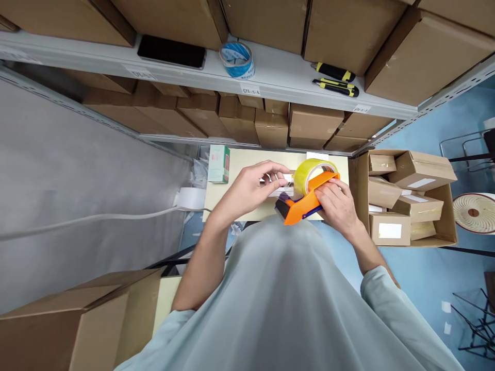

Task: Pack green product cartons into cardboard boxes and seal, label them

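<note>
My right hand is wrapped round an orange tape dispenser fitted with a roll of yellow tape. The dispenser is tilted, its dark cutting end towards the lower left. Just left of the roll, my left hand has its fingers curved and its thumb apart from them, with nothing visible between. Behind and below these fingers, a small box with a white label shows on the cream table, mostly hidden by my hands and the dispenser.
A green-and-white box stands on the table's left side. To the right, a large open carton holds several small parcels. On the shelf ahead lie a phone, a blue tape roll and two utility knives. A fan stands far right.
</note>
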A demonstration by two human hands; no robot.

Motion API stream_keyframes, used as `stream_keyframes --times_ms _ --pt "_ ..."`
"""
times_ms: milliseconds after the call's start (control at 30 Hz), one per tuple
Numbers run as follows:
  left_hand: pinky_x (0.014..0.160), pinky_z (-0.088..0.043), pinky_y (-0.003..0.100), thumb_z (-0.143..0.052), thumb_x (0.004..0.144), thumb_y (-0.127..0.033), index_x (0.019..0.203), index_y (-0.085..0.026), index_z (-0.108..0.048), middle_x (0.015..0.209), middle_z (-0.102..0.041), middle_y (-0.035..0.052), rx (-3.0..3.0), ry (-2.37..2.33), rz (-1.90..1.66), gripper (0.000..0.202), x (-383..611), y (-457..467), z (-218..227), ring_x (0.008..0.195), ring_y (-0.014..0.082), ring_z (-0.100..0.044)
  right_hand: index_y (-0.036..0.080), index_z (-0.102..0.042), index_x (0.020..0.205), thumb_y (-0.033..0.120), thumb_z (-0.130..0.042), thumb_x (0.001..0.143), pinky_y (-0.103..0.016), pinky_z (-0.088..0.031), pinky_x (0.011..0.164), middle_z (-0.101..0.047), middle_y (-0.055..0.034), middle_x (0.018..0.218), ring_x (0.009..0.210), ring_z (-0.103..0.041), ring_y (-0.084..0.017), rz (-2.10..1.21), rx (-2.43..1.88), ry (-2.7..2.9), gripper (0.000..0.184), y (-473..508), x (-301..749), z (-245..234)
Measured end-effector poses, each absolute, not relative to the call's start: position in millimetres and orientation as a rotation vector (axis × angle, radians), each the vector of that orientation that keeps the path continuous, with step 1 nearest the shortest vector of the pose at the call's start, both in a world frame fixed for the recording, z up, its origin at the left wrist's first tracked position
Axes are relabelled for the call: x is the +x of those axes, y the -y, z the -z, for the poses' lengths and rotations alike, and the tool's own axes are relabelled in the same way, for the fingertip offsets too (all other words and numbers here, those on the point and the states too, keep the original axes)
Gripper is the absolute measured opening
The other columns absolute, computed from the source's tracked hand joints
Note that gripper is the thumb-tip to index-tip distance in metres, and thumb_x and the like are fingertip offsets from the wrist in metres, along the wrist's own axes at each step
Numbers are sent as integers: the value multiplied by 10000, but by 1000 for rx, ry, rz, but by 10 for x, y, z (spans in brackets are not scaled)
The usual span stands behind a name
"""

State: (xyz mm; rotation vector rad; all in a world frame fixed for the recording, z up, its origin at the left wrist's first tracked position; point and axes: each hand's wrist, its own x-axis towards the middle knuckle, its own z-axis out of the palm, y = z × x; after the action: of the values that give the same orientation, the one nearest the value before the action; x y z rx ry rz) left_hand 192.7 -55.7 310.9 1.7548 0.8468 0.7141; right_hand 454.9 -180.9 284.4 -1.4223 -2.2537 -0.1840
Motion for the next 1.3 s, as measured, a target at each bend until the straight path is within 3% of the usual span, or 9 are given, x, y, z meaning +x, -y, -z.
stream_keyframes --times_ms 100,200,367,533,800,900,1067,1200,1300 --pt "927 -664 416 -755 1013 -532 1002 -282 -826 1018 -780 64 1778 -833 -741 260 1913 599 -3156 985 268 -752 283 -719 1289 172 -525 1145 -429 -527 1171 -837 -29 1118 1033 -760 -204 165 -1396 2273 266 1808 4548 -2844" --pt "970 -650 427 -742 1026 -497 1014 -286 -805 998 -760 57 1790 -871 -761 221 1886 702 -3156 970 264 -731 278 -716 1263 157 -518 1143 -412 -521 1160 -826 -15 1049 962 -740 -198 197 -1366 2299 260 1819 4550 -2842" --pt "828 -619 341 -695 1075 -513 1186 -280 -772 979 -709 37 1714 -930 -893 270 1774 900 -3083 851 194 -676 269 -680 1250 172 -542 1134 -410 -518 1096 -812 -22 1016 923 -711 -212 230 -1387 2292 205 1866 4605 -2864" --pt "821 -595 326 -755 1044 -544 1240 -250 -790 956 -689 46 1621 -921 -1061 355 1652 916 -3089 847 175 -666 248 -653 1182 316 -605 1137 -451 -515 1026 -786 -49 1000 885 -679 -245 184 -1437 2236 95 1889 4725 -2887" --pt "709 -548 328 -907 929 -490 901 -239 -806 837 -697 45 1593 -886 -1149 272 1601 948 -3181 795 181 -643 248 -648 1136 337 -638 1112 -467 -505 1024 -755 -53 984 881 -661 -254 69 -1404 2209 92 1899 4724 -2918" --pt "666 -543 334 -927 916 -465 854 -250 -793 783 -674 29 1599 -818 -1231 261 1572 995 -3245 743 175 -630 247 -653 1116 352 -646 1101 -469 -499 1023 -737 -58 983 896 -658 -260 23 -1384 2170 107 1916 4726 -2903" --pt "590 -510 342 -826 1013 -274 970 -310 -812 823 -712 13 1817 -701 -1327 58 1518 1182 -3517 700 169 -628 238 -659 1115 395 -637 1106 -465 -500 990 -705 -62 971 861 -631 -247 -5 -1291 2105 159 1908 4676 -2888" --pt "621 -522 333 -787 989 -94 973 -272 -802 838 -723 1 2058 -705 -1298 179 1465 1420 -3809 705 152 -629 239 -647 1107 328 -619 1112 -451 -501 922 -683 -46 909 801 -613 -230 47 -1224 2030 93 1867 4592 -2888" --pt "651 -555 333 -770 979 -48 984 -273 -819 886 -756 13 2114 -753 -1193 230 1405 1561 -3903 754 163 -668 254 -636 1068 339 -659 1094 -445 -493 869 -656 -23 843 757 -591 -225 93 -1224 1982 92 1864 4572 -2854"
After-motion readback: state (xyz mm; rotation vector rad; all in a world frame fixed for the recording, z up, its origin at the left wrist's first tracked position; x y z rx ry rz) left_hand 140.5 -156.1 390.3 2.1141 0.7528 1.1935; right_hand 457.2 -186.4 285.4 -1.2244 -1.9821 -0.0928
